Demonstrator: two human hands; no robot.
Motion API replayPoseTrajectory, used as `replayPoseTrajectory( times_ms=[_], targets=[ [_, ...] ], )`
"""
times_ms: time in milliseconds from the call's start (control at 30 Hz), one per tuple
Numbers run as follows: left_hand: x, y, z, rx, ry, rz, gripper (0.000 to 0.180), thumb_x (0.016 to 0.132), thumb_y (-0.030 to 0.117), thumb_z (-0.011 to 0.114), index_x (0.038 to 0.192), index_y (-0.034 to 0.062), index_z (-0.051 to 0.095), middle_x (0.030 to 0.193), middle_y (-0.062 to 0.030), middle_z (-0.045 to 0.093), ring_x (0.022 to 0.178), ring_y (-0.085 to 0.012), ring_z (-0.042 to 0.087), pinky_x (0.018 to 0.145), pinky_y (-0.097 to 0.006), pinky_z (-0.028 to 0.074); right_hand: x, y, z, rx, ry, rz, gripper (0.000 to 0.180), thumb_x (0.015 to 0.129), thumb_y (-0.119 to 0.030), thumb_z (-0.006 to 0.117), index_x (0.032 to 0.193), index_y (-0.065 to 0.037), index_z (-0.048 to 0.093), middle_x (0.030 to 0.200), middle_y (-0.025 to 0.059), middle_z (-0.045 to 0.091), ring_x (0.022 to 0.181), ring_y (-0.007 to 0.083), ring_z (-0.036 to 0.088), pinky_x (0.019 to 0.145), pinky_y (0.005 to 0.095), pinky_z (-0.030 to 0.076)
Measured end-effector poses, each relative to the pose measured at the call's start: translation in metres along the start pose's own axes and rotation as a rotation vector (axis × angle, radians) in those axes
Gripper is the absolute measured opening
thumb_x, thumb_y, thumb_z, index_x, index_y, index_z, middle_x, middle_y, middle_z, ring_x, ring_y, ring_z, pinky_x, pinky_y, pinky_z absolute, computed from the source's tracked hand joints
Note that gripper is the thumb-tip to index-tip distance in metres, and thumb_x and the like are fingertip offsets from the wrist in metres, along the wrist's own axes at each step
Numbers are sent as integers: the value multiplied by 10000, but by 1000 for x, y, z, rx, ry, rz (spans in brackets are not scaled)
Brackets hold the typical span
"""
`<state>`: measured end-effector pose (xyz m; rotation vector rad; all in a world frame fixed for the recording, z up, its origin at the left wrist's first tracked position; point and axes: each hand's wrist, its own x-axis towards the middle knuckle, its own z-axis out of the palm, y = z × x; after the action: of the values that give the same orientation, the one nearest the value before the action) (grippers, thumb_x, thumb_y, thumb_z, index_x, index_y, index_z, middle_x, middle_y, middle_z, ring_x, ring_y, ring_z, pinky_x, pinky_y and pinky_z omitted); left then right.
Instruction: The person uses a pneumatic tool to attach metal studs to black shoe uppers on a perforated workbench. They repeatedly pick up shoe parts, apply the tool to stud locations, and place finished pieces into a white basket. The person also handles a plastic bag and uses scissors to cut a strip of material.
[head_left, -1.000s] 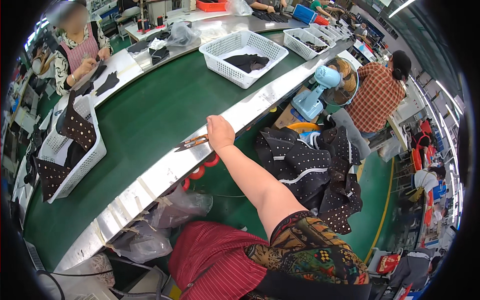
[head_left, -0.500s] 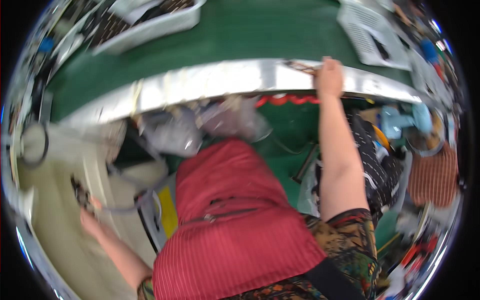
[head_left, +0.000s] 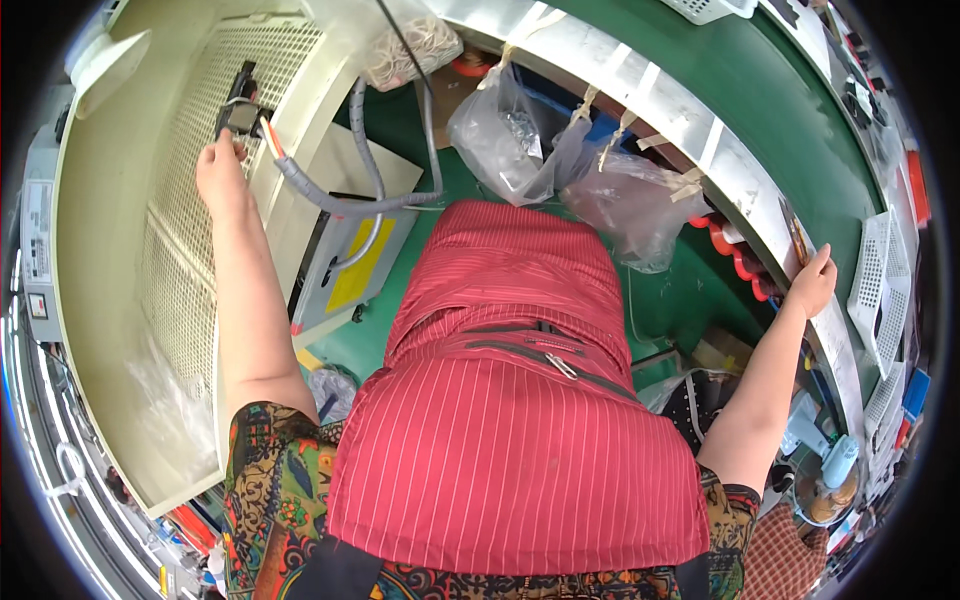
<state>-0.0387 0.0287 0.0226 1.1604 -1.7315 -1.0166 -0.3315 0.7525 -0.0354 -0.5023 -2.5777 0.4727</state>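
At the upper left, my left hand (head_left: 222,180) has its fingers closed on the lower end of a black device (head_left: 238,105). Orange and white wires run from that device into a grey sleeved cable (head_left: 340,207). Behind it is the perforated cream panel (head_left: 183,215) of a large cream box. Far to the right, my right hand (head_left: 815,285) is closed at the workbench's metal edge (head_left: 755,197). Slim brown tweezers (head_left: 797,235) stick out from it along that edge; the fingers partly hide the grip.
Plastic bags (head_left: 630,205) hang from the bench edge on ties. A grey box with a yellow label (head_left: 355,265) stands below the cable. White baskets (head_left: 880,285) sit on the green bench top. A light blue fan (head_left: 815,440) is at lower right. A red striped apron (head_left: 520,450) covers my lap.
My view has turned left, so the cream box shows more fully and the bench slants off to the right. Both hands keep to the same places, left at the black device, right at the bench edge.
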Motion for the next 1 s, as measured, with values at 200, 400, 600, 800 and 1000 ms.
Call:
replayPoseTrajectory(
  times_ms=[200, 400, 600, 800, 1000],
  targets=[
    [-15, 13, 3, -85, 26, -8, 338, 915, 275, 508, 754, -12, 581, 729, -82, 608, 685, -149, 554, 700, -284, 429, -5, 7, 0, -52, -10, -286, 537, 834, -554, 506, 1023, -72, 648, 995, 139, 634, 936, 301, 581, 816, 388, 441],
    [-10, 5, -6, -218, 138, 14, 317, 928, 277, 493, 791, 1, 566, 719, -82, 606, 670, -137, 545, 666, -279, 430, -17, -8, -9, -150, -49, -565, 437, 836, -445, 580, 1107, -104, 615, 1043, 148, 602, 971, 311, 559, 848, 401, 430],
    [-68, 58, 44, -284, -171, 380, 197, 919, 226, 527, 941, 33, 557, 824, -43, 585, 750, -123, 535, 716, -265, 446, -19, -21, -12, -48, -153, -647, 292, 855, -280, 576, 1051, -69, 629, 993, 142, 599, 925, 320, 565, 813, 400, 448],
    [-82, 59, 141, -238, -485, 69, 397, 906, 235, 520, 1214, -10, 469, 1175, -189, 552, 1098, -276, 532, 941, -346, 409, -9, -43, -4, 76, -410, -378, 360, 790, -220, 605, 1090, -21, 595, 999, 216, 621, 933, 371, 593, 810, 409, 468],
    [-73, 64, 206, -176, -212, 119, 533, 809, 197, 630, 1264, 5, 431, 1144, -208, 558, 1015, -282, 575, 876, -375, 447, -32, -60, -14, -6, -342, -314, 311, 850, -143, 526, 1122, 5, 560, 1008, 214, 610, 941, 372, 582, 824, 418, 458]
  ],
)
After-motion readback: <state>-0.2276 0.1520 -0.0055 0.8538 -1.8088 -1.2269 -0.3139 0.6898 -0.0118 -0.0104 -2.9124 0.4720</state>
